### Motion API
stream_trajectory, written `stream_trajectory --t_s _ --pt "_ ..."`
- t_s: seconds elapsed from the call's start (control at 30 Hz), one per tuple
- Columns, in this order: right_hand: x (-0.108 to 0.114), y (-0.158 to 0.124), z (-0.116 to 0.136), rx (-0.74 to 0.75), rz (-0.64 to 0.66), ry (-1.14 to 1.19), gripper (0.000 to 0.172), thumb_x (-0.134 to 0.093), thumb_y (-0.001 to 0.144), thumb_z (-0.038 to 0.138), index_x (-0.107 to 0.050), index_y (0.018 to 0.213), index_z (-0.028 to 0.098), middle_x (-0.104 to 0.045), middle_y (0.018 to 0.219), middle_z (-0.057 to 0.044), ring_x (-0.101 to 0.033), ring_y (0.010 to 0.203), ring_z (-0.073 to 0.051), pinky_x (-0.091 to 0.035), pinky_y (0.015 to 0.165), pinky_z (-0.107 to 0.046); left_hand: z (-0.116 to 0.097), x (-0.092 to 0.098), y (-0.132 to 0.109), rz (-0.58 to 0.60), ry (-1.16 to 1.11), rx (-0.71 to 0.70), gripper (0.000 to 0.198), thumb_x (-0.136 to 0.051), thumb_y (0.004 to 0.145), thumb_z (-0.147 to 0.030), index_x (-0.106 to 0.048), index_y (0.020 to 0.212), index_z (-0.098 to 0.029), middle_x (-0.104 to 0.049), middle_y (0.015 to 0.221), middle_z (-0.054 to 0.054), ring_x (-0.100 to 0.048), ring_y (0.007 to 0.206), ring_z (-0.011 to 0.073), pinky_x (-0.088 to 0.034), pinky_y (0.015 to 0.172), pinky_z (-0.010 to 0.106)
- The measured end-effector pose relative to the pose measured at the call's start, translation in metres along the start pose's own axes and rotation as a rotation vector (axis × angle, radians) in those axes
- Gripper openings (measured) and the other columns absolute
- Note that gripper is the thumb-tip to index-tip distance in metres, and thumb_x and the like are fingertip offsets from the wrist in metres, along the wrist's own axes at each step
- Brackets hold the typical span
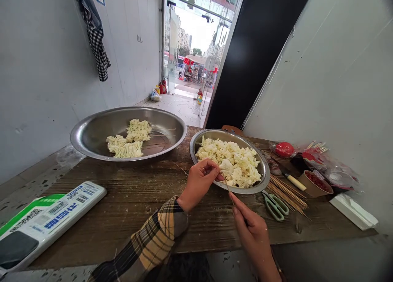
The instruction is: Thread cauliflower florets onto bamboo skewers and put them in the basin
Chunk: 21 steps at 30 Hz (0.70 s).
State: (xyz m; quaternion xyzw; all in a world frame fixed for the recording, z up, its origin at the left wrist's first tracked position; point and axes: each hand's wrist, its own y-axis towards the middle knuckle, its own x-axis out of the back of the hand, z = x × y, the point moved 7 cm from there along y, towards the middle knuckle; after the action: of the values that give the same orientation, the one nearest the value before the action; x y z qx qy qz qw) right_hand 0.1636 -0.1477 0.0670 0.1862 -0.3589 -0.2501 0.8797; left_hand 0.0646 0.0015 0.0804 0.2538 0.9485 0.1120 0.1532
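My left hand (pixel 201 179) pinches a cauliflower floret (pixel 226 166) at the near rim of a small steel bowl (pixel 263 179) heaped with cut cauliflower (pixel 233 157). My right hand (pixel 250 228) grips a thin bamboo skewer (pixel 229 189) whose tip points up into that floret. A large steel basin (pixel 92 134) to the left holds a few skewered cauliflower pieces (pixel 129 140).
All this stands on a worn wooden table (pixel 129 204). Green-handled scissors (pixel 275 206), a bundle of bamboo skewers (pixel 287 194), a knife (pixel 291 179), a paper cup (pixel 315 183) and plastic bags lie right of the bowl. A white box (pixel 46 218) sits at the left edge.
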Motion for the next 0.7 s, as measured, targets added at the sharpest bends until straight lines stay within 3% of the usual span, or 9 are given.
stream_trajectory --t_s 0.33,0.7 --pt "-0.0007 -0.0013 0.0020 0.014 -0.021 0.022 0.035 -0.052 0.088 0.020 -0.064 0.121 0.023 -0.068 0.114 -0.005 -0.068 0.100 -0.020 -0.055 0.080 -0.021 -0.0014 0.0011 -0.0002 -0.042 -0.049 0.011 0.014 -0.066 0.076 -0.026 -0.058 0.075 -0.014 -0.066 0.064 0.001 -0.064 0.062 0.0134 -0.050 0.062 0.024" --pt "-0.0006 -0.0007 -0.0067 0.084 0.015 0.014 0.037 -0.051 0.088 0.017 -0.062 0.123 0.024 -0.067 0.117 -0.004 -0.066 0.105 -0.018 -0.052 0.089 -0.023 -0.0020 -0.0020 -0.0002 0.029 -0.142 0.078 0.014 -0.065 0.077 -0.026 -0.057 0.075 -0.014 -0.065 0.059 0.001 -0.060 0.056 0.0117 -0.049 0.059 0.024"
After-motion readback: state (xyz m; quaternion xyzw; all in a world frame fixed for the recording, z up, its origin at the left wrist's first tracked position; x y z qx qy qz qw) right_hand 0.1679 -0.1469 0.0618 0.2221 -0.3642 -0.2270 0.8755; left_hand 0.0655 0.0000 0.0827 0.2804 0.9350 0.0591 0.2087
